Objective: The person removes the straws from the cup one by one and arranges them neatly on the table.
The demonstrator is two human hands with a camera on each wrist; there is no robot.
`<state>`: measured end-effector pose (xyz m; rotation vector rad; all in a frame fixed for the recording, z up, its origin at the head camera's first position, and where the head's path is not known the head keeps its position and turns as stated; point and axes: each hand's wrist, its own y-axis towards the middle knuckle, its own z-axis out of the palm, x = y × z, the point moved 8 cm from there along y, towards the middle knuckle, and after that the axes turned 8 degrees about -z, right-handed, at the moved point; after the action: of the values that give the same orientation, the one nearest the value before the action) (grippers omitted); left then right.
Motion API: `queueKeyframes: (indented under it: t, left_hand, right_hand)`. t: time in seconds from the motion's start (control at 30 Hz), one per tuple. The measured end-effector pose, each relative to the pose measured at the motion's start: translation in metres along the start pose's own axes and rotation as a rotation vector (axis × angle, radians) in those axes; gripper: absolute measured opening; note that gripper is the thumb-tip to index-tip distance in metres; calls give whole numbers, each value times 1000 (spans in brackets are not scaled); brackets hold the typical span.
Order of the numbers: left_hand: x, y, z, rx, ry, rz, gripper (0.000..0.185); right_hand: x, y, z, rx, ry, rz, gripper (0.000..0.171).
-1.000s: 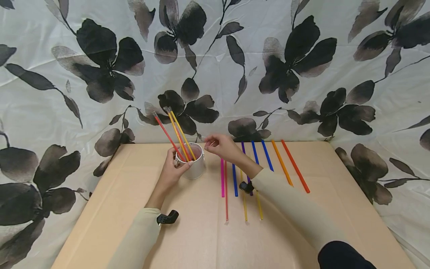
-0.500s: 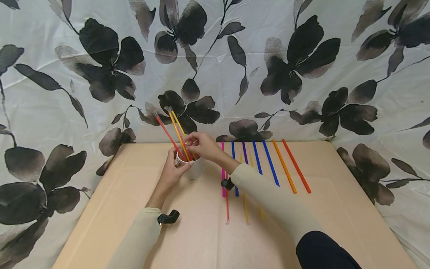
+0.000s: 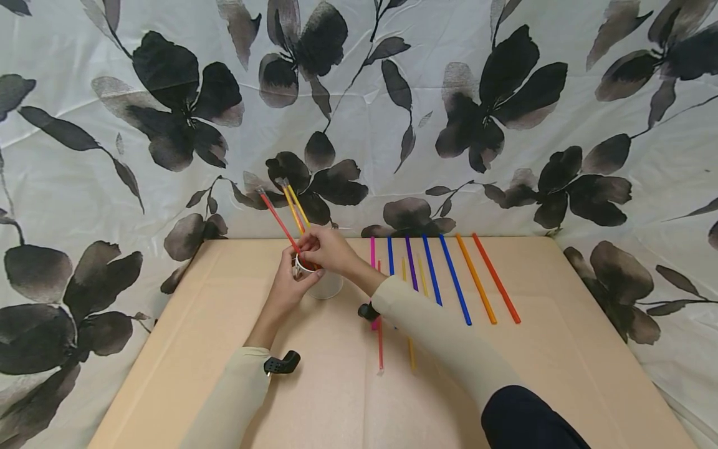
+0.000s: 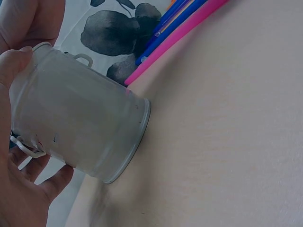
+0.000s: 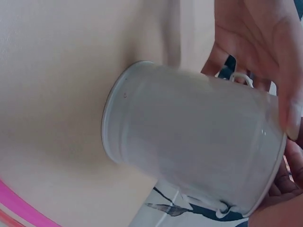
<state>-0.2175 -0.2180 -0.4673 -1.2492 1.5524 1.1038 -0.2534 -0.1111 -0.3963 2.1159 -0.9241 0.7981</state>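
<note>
Head view: the left hand (image 3: 288,284) wraps the white cup (image 3: 328,285) on the table (image 3: 224,324); the right hand (image 3: 328,249) pinches the straws (image 3: 283,215) above its rim. Left wrist view: fingers (image 4: 28,182) curl round the cup (image 4: 80,127). Right wrist view: the right hand (image 5: 265,47) hovers over the cup (image 5: 189,137), its grip unclear.

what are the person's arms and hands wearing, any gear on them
Both arms wear long, close-fitting cream sleeves; the right sleeve turns dark navy near the upper arm, and the left sleeve is cream throughout. A small black mount is strapped at each wrist, one on the left and one on the right. The left hand and right hand are bare: no gloves, rings or watch visible.
</note>
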Motion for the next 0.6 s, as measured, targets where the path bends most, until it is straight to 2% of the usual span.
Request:
queueKeyframes:
  t: [0.2, 0.37, 0.43, 0.6]
  left_hand:
    - [-4, -1, 0, 23, -43, -22, 76]
    - [-25, -13, -2, 50, -31, -22, 76]
    - [-24, -14, -3, 50, -33, -21, 76]
    - [-3, -7, -5, 39, -41, -4, 79]
  right_hand:
    - [8, -1, 6, 11, -159, -32, 15]
    - [11, -3, 9, 9, -214, -34, 13]
    - [11, -3, 9, 10, -213, -31, 13]
    - [9, -5, 8, -6, -153, -16, 14]
